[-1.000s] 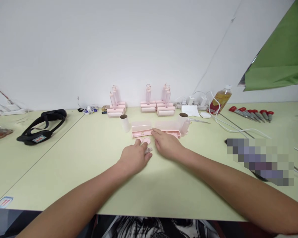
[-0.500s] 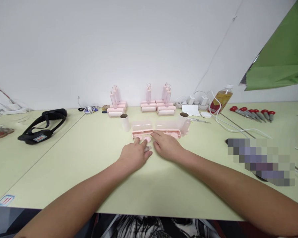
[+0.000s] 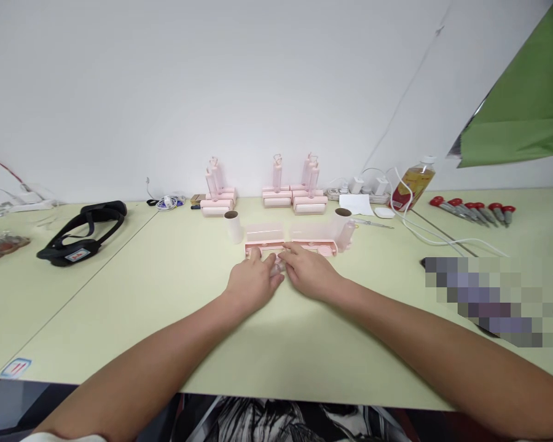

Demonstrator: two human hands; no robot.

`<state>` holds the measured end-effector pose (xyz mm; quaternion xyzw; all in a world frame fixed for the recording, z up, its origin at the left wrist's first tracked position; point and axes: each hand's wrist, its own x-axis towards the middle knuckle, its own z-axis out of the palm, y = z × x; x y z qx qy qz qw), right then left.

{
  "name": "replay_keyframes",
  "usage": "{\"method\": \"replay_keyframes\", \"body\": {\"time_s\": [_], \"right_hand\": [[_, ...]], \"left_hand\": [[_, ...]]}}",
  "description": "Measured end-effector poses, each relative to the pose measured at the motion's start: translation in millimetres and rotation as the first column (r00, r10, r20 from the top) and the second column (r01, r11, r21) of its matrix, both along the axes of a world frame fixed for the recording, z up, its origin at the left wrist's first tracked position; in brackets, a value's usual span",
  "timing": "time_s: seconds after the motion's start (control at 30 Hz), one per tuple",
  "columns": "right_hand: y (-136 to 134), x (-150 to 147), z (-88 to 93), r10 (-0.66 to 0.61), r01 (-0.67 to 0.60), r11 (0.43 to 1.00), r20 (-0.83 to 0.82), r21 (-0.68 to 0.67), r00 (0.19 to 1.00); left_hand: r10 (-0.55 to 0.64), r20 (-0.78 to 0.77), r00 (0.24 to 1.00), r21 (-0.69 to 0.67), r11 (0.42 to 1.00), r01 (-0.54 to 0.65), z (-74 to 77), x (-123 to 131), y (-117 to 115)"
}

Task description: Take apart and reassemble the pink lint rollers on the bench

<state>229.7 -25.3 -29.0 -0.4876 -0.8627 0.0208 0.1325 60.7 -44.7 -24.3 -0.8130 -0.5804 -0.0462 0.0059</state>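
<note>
My left hand (image 3: 253,279) rests on the table with its thumb and index finger closed around a small clear and pinkish part (image 3: 278,266). Beside it, my right hand (image 3: 312,270) has its fingers stretched out, the tips at the front edge of an open pink case (image 3: 332,248) and the thumb side close to the small part. My fingers hide the middle of the case. Translucent lids (image 3: 264,231) stand up behind it. One white paper roll (image 3: 233,229) stands to the left, another white roll (image 3: 341,227) to the right, next to a pale pink handle (image 3: 346,236).
Assembled pink lint rollers (image 3: 309,202) line the wall. Rightward are a drink bottle (image 3: 413,185), white cables (image 3: 435,235), red-capped tools (image 3: 474,210) and a blurred-out object (image 3: 483,301). A black head strap (image 3: 83,233) lies to the left.
My left hand has drawn its fingers in around the small clear part and shifted slightly right. The pink discs under its fingertips are now hidden. My right hand has barely moved.
</note>
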Motion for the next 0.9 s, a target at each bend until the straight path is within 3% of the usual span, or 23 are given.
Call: {"method": "replay_keyframes", "body": {"time_s": [0.1,0.4,0.9], "right_hand": [[0.1,1.0,0.0,-0.005,0.005,1.0,-0.012,-0.004,1.0],[1.2,3.9,-2.7,0.008,-0.009,1.0,-0.063,-0.007,0.998],[-2.2,4.8,-3.1,0.009,-0.009,1.0,-0.079,-0.005,0.997]], "left_hand": [[-0.058,0.027,0.998,-0.021,0.998,0.059,0.6,0.8,0.2],[-0.082,0.053,0.995,-0.162,0.983,0.089,7.5,-9.7,12.2],[-0.04,0.073,0.997,-0.086,0.995,0.046,11.3,-16.7,13.0]]}}
